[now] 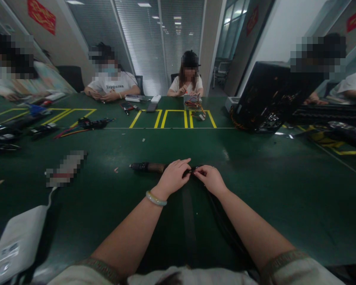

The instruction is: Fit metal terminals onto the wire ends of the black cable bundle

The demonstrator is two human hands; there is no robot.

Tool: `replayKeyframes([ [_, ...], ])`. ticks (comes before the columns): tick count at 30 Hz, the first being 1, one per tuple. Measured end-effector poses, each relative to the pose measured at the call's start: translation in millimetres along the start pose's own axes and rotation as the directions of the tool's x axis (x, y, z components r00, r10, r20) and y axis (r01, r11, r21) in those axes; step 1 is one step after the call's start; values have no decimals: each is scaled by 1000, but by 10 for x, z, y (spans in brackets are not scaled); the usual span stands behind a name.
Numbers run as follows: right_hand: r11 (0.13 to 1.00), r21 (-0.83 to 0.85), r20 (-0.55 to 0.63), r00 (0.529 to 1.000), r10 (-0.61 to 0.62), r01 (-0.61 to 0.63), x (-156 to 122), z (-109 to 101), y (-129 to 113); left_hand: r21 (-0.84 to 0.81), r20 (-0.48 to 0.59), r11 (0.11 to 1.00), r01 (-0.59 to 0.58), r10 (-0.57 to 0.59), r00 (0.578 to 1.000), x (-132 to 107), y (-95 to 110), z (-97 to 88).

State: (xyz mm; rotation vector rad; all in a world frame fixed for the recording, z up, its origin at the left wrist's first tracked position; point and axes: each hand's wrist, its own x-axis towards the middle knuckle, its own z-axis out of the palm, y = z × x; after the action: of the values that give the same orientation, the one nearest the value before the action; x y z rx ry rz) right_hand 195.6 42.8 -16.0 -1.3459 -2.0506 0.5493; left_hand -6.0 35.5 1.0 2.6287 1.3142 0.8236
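A dark, long tool that looks like an electric screwdriver [142, 167] lies across the table in front of me, its thin tip pointing left and a brownish section along its body. My left hand [174, 176] is closed over its right end, with one finger stretched out and a bangle on the wrist. Close beside it, my right hand [212, 180] pinches at the same end, where a small bright spot shows between the hands. What its fingertips hold is too small to make out. A black cable [218, 208] runs from under the right hand down toward me.
At lower left, a white power bank [20, 235] is wired to a blurred-out device [67, 168]. Bundled cables [90, 123] lie further left. A black computer case [269, 99] stands at back right. Several people sit around the green table [284, 190], one handling wires [194, 103] opposite.
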Motion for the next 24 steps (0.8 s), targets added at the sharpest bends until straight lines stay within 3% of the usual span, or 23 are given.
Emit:
replayKeyframes([
  [24,999,38,14,1000,15,-15,10,8,15,-32,25,999,6,-5,1000,37,-6,-8],
])
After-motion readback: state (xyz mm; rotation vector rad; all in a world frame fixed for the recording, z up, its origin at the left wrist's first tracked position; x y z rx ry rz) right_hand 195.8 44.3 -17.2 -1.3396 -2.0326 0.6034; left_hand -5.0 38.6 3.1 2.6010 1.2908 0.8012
